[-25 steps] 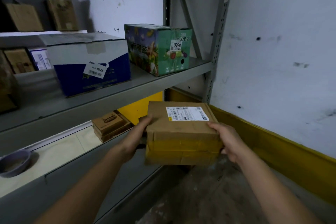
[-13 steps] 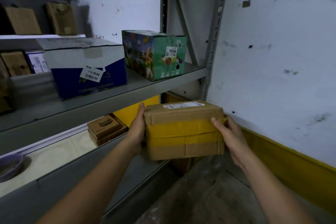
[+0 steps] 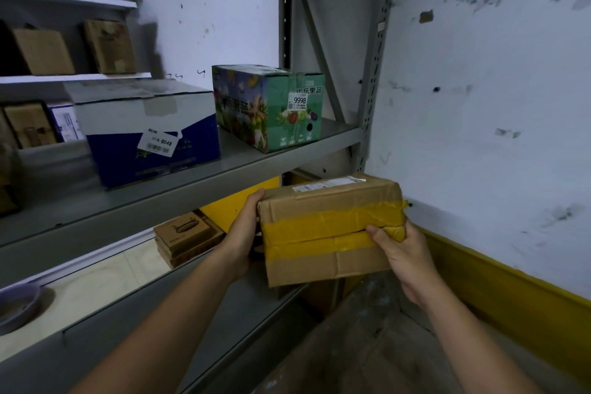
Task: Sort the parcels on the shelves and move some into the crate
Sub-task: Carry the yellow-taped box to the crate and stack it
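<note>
Both hands, left and right, are clamped on a parcel; a shelf slot or the crate must be picked next.

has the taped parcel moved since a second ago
Yes: the taped parcel has risen closer to the gray shelf edge, its label face tipping away.

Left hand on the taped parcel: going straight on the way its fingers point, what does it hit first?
Probably the front edge of the grey shelf above the left hand gripping the taped parcel; depth is unclear, so it may pass underneath.
</note>
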A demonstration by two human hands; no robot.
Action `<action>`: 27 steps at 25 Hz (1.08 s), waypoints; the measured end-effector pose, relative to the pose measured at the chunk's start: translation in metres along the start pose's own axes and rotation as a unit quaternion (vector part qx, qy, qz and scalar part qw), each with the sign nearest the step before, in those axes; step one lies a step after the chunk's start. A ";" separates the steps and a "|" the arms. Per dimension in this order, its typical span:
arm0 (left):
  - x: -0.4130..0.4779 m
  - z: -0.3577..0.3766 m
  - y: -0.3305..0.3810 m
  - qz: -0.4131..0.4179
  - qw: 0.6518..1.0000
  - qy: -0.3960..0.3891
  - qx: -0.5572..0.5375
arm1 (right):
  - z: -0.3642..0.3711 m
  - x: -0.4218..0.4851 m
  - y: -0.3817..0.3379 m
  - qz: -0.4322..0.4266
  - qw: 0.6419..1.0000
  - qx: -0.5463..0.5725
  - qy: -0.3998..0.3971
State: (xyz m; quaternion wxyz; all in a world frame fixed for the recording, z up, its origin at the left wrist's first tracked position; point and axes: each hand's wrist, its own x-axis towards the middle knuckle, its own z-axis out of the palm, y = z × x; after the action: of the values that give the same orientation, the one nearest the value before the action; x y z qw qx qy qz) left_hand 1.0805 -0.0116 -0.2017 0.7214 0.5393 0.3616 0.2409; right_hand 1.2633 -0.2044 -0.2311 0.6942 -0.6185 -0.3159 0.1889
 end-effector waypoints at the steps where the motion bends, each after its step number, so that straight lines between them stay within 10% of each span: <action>1: 0.000 -0.001 -0.001 -0.002 1.000 -0.001 0.001 | 0.000 0.000 0.001 -0.001 1.000 -0.001 0.001; 17: -0.006 -0.013 -0.011 0.070 0.989 -0.121 0.046 | -0.020 0.004 0.016 0.173 0.983 0.032 0.057; 22: -0.004 -0.004 -0.021 0.155 0.982 -0.067 0.083 | -0.005 0.007 0.017 0.047 0.978 -0.113 0.171; 27: 0.000 0.008 -0.028 0.198 0.975 0.000 0.099 | 0.025 -0.010 -0.015 0.018 0.996 -0.093 0.001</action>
State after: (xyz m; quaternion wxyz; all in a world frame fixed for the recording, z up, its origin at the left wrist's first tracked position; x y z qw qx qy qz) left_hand 1.0857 -0.0245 -0.2272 0.6023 0.6687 0.2698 0.3424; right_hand 1.2375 -0.1947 -0.2179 0.6309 -0.6860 -0.3200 0.1705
